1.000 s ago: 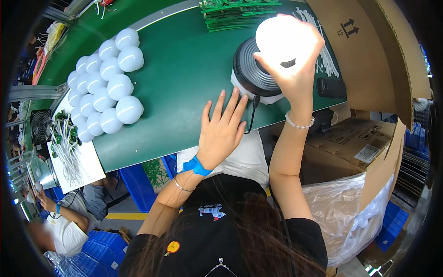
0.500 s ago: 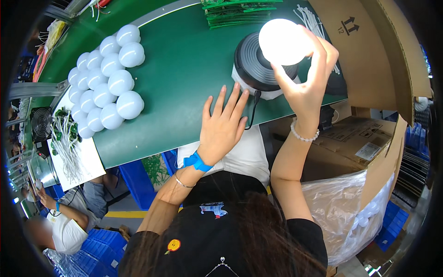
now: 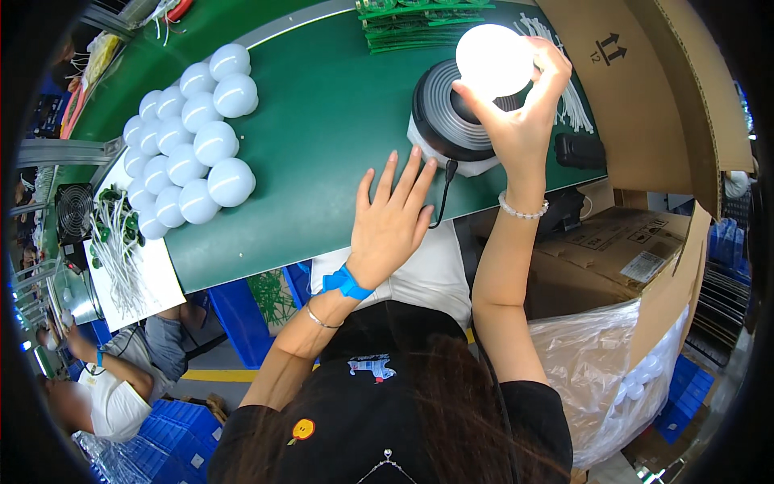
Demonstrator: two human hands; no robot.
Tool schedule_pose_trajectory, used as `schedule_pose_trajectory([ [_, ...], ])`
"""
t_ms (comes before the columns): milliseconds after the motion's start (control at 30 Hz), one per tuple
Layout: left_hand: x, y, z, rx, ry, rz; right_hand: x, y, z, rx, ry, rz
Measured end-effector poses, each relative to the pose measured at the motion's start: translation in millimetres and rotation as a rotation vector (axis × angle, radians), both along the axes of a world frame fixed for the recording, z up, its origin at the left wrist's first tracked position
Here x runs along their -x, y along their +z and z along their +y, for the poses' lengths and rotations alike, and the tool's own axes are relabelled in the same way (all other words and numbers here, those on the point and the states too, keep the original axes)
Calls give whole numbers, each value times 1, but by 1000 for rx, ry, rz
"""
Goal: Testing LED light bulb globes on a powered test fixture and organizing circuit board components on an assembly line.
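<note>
My right hand (image 3: 528, 105) grips a brightly lit round light bulb (image 3: 494, 61), thumb on one side and fingers on the other. The bulb is above a black ringed disc device (image 3: 445, 113) on a white base, and its lower end is hidden by the glare and the disc. My left hand (image 3: 391, 222) lies flat near the table's front edge, fingers spread and holding nothing. Its fingertips are close to the white base and the black cable (image 3: 449, 181) plugged into it. Several unlit white bulbs (image 3: 193, 157) stand in rows at the left.
Green circuit board panels (image 3: 427, 28) are stacked at the far edge, beside white wires (image 3: 568, 101). A tall cardboard box (image 3: 645, 97) borders the table's right end. Wired parts lie on a white sheet (image 3: 157, 282) at left. Another person (image 3: 121, 387) sits at lower left.
My right hand has shifted slightly left and up with the lit bulb, uncovering a black object at the table's right edge. My left hand has stayed nearly still.
</note>
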State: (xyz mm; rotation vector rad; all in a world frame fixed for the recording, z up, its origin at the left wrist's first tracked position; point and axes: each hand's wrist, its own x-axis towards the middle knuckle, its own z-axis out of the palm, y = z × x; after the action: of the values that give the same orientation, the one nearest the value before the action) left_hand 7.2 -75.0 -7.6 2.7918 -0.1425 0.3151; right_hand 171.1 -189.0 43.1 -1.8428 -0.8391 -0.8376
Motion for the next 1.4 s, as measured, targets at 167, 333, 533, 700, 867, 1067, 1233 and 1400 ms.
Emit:
schedule_pose_trajectory([
  [167,3,3,2,35,-9,-8,-1,-3,-1,-56,51,19],
  [333,10,24,22,748,-68,-99,31,0,6,-179,54,20],
  [533,6,59,28,1230,-88,-230,95,4,38,-29,151,-81],
  [700,23,68,44,1829,14,107,114,14,42,-73,494,278],
  [867,42,48,55,1716,45,32,126,9,48,150,440,435],
  [1067,64,20,78,779,219,-199,140,-28,82,207,464,415],
  [1233,67,-3,80,671,359,-306,126,-46,115,271,425,440],
  [1400,67,-9,79,526,366,-330,92,-38,153,317,396,434],
])
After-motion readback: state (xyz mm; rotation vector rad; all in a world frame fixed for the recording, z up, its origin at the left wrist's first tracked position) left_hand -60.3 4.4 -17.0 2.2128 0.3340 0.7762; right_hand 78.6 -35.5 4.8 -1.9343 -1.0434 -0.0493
